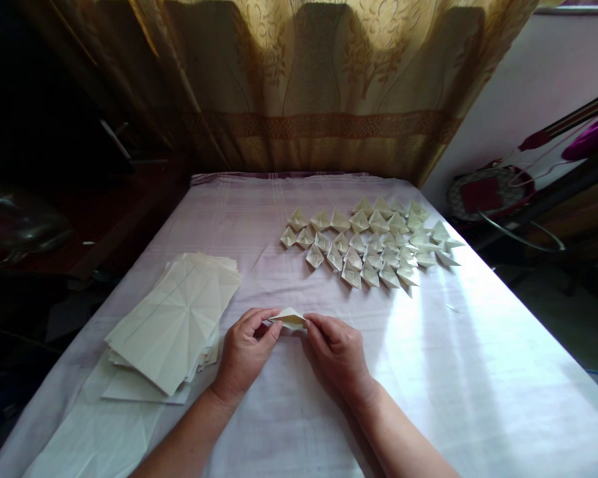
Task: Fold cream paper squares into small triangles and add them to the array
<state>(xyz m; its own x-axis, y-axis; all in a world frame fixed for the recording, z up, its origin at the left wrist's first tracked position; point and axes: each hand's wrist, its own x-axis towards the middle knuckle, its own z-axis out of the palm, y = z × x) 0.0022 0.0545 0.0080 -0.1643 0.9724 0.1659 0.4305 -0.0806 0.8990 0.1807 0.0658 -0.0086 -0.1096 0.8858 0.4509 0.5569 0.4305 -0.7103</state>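
A small folded paper boat (290, 318) in pale cream paper is held just above the cloth, in front of me. My left hand (248, 345) pinches its left tip between thumb and fingers. On the other side, my right hand (336, 348) grips the right tip the same way. Beyond my hands, several finished paper boats (352, 257) stand close together in uneven rows. To the left of my left hand lies a stack of creased paper sheets (184, 312), the top one marked with star-like fold lines.
A pale checked cloth (219, 212) covers the table. Loose paper (104, 425) lies under the stack at the front left. A gold patterned curtain (313, 79) hangs behind. Dark furniture (149, 199) stands at the left, and a patterned bag (493, 192) at the right.
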